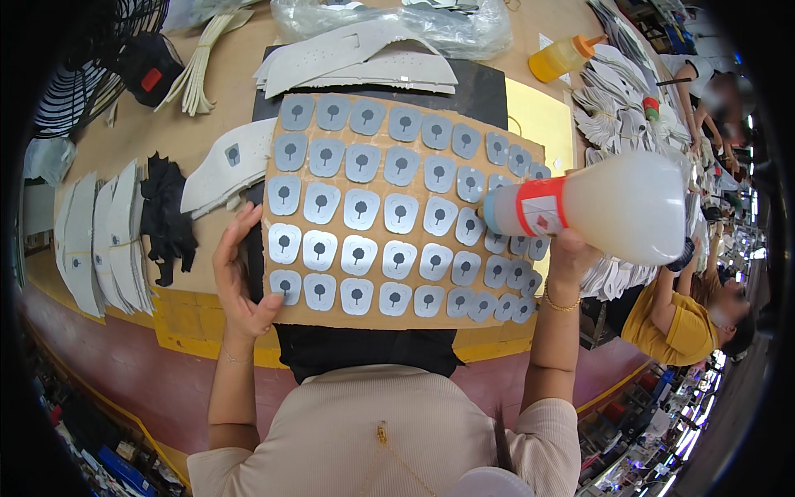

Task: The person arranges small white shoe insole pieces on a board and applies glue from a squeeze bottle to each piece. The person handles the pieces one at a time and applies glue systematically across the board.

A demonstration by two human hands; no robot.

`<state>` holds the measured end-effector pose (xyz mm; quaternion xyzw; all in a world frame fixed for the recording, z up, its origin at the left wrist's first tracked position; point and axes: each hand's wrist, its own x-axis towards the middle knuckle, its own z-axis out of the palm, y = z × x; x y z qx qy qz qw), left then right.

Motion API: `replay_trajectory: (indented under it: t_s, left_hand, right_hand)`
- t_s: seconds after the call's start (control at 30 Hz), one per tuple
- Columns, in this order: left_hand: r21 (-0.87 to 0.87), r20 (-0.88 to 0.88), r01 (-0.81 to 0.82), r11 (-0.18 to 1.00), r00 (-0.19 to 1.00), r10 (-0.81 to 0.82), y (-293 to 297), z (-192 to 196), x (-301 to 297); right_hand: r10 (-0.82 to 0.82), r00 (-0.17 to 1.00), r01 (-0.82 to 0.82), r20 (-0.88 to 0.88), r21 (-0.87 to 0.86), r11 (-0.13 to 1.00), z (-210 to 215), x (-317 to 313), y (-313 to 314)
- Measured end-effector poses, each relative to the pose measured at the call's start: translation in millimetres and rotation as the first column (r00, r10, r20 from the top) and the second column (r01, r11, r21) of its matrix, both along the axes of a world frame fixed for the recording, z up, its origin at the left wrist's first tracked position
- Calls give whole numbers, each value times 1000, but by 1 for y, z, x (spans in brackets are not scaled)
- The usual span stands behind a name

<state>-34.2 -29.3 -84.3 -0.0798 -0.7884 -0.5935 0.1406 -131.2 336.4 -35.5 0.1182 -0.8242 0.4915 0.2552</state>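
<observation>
My left hand (238, 282) grips the left edge of a brown cardboard sheet (381, 234), its thumb in front and its fingers partly behind. Rows of small grey-silver patches (358, 257), each with a dark tree shape, cover the sheet. They overlap toward the right edge. In my right hand (571, 258) is a translucent squeeze bottle (629, 207) of whitish liquid with a red-and-white label. It lies tilted almost level, its bluish neck pointing left over the right-hand patches. The bottle hides part of my right fingers and some patches.
Pale curved pieces (356, 62) lie behind the sheet; another pale piece (228, 166) bears one patch. Bundled pale strips (99, 240) and black scraps (166, 215) sit at left. A yellow bottle (563, 58) lies at back right. A person in yellow (675, 327) is farther right.
</observation>
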Motion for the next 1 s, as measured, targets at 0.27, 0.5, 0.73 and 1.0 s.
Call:
replay_trajectory:
  t_s: [0.27, 0.5, 0.73, 1.0]
  left_hand:
    - [27, -4, -5, 1000, 1000, 5, 1, -2, 0]
    - [26, 2, 5, 1000, 1000, -5, 0, -1, 0]
    - [39, 7, -5, 999, 1000, 5, 1, -2, 1]
    - [38, 5, -14, 999, 1000, 14, 1, -2, 1]
  right_hand:
    - [177, 983, -135, 54, -448, 884, 35, 8, 8]
    - [-40, 998, 21, -58, -296, 955, 23, 12, 17]
    - [-306, 698, 63, -647, -371, 927, 125, -12, 45]
    - [291, 951, -294, -106, -604, 741, 47, 27, 20]
